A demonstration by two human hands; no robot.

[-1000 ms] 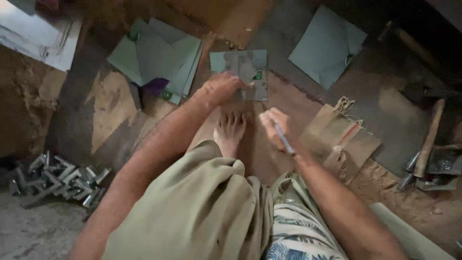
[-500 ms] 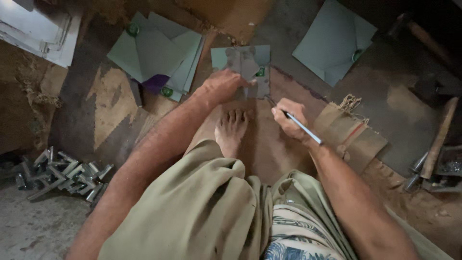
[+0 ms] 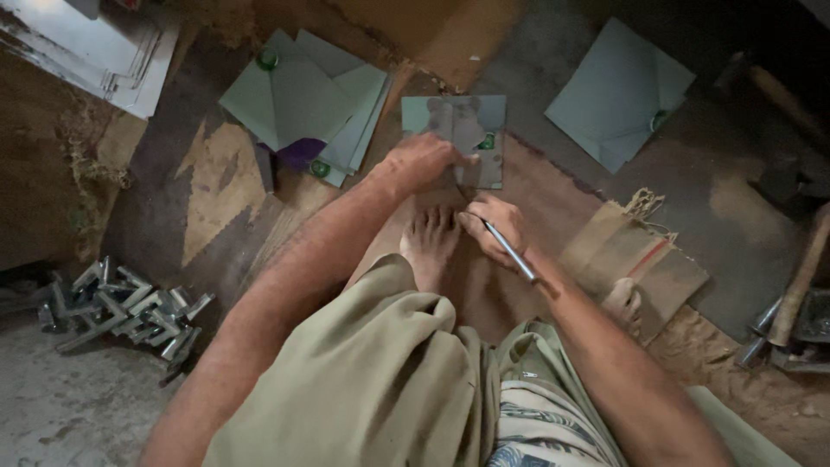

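Note:
A small grey-green metal sheet (image 3: 471, 130) lies on the dirt floor just beyond my bare foot (image 3: 430, 246). My left hand (image 3: 421, 162) rests flat on the sheet's near edge and presses it down. My right hand (image 3: 494, 227) is closed around a thin metal scriber (image 3: 510, 251), whose tip points at the sheet's near edge beside the left fingers. A paler shape lies on top of the sheet.
Stacks of grey-green sheets lie at the back left (image 3: 307, 99) and back right (image 3: 618, 91). Shiny sheets (image 3: 95, 47) sit far left, small metal brackets (image 3: 121, 307) left, folded sacking (image 3: 635, 264) right, a hammer (image 3: 800, 281) and tools at the right edge.
My right hand has moved left and forward with the scriber, from beside the sacking up to the sheet's near edge. The left hand has stayed on the sheet.

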